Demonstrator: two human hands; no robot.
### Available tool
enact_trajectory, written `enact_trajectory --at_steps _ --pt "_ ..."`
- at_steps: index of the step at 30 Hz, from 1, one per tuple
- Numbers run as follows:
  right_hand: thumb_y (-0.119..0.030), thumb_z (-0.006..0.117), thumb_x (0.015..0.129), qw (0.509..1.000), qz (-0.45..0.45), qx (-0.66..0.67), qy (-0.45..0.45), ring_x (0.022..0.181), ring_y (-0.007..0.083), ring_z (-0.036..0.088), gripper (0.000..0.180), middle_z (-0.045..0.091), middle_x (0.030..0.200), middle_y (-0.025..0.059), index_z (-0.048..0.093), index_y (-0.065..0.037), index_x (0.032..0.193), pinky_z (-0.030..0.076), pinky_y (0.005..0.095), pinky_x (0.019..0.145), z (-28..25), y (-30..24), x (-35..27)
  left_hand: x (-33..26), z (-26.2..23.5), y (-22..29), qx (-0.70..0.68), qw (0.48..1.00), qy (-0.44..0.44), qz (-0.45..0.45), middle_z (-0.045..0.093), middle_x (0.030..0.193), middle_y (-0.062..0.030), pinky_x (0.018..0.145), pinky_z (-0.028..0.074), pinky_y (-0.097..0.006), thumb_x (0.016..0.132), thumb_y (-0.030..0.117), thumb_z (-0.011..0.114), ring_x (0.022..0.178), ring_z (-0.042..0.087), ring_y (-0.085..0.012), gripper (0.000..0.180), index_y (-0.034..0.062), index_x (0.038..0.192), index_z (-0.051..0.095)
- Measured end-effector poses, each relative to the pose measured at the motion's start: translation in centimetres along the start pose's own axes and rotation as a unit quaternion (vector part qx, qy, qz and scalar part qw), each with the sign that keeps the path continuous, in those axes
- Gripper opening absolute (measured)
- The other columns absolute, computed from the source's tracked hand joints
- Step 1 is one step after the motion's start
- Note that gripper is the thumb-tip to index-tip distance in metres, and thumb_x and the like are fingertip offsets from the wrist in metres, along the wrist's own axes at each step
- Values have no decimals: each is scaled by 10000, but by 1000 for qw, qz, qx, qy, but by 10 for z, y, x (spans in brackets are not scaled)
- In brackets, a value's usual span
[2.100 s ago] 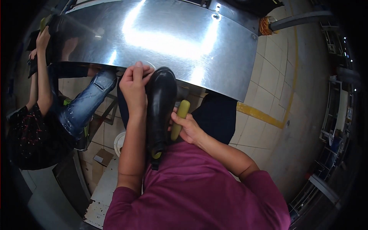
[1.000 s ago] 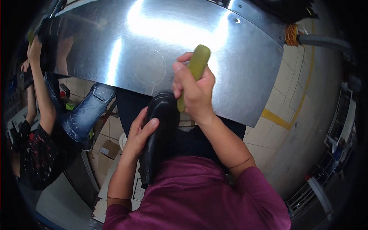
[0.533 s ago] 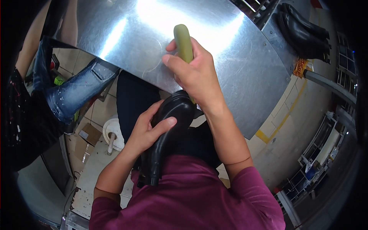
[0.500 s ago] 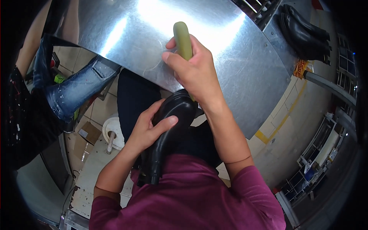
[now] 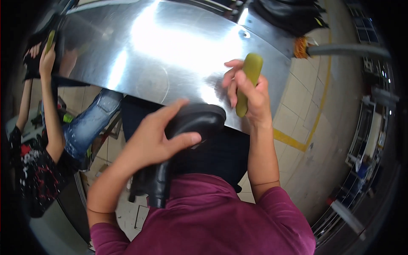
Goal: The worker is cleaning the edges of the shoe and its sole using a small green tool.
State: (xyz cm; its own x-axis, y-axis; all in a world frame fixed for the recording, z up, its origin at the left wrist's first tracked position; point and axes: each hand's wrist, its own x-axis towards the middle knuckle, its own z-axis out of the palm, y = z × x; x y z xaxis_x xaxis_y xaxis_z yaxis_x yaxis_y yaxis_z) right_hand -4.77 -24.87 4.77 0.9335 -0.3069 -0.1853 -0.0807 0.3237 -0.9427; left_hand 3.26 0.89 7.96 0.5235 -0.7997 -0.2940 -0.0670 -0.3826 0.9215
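Observation:
A shiny black boot [image 5: 195, 125] lies over my lap, its toe pointing to the far right and its shaft against my maroon shirt. My left hand [image 5: 151, 138] grips it from the left, the thumb on the near side of the foot and the fingers by the sole. Off to the right of the toe, my right hand [image 5: 257, 95] is above the table edge. It holds an olive-green bar with rounded ends [image 5: 253, 70] upright between thumb and fingers, apart from the boot. Some of its fingers are loosely spread.
A shiny metal table [image 5: 178, 55] spans the area ahead. Several black boots [image 5: 287, 17] lie at the far right, beside a metal rail [image 5: 344, 50]. At the left, a co-worker in jeans [image 5: 87, 131] holds a similar olive bar [image 5: 50, 40] and a dark object. Racks stand farther right.
My right hand has moved right and nearer, taking the olive bar away from the boot. The boot has turned slightly in my left hand. The co-worker's hands have come into view.

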Motion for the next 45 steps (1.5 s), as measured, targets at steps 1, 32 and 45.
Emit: enact_trajectory --at_steps 1,32,45 --pt "-279 724 954 1000 -11 -1 17 540 66 537 347 653 790 29 658 -57 1212 403 224 480 -10 -2 -15 18 -8 19 13 999 -41 -18 689 1211 -292 1006 514 -403 837 451 826 1158 692 -358 822 -59 1417 543" --pt "-122 693 966 959 -134 -176 178 755 141 670 264 716 981 87 655 -9 1201 518 235 669 -12 40 -97 42 88 -36 -394 794 446 121 635 1285 -109 1079 468 -373 1014 231 658 1175 624 -203 438 7 1372 543" --pt "-157 629 999 960 -74 165 214 481 87 431 153 456 637 4 597 -49 1103 383 241 461 29 -3 -54 59 95 -56 -344 792 462 203 603 1315 -111 1079 444 -384 937 207 708 1195 592 -218 544 -3 1398 509"
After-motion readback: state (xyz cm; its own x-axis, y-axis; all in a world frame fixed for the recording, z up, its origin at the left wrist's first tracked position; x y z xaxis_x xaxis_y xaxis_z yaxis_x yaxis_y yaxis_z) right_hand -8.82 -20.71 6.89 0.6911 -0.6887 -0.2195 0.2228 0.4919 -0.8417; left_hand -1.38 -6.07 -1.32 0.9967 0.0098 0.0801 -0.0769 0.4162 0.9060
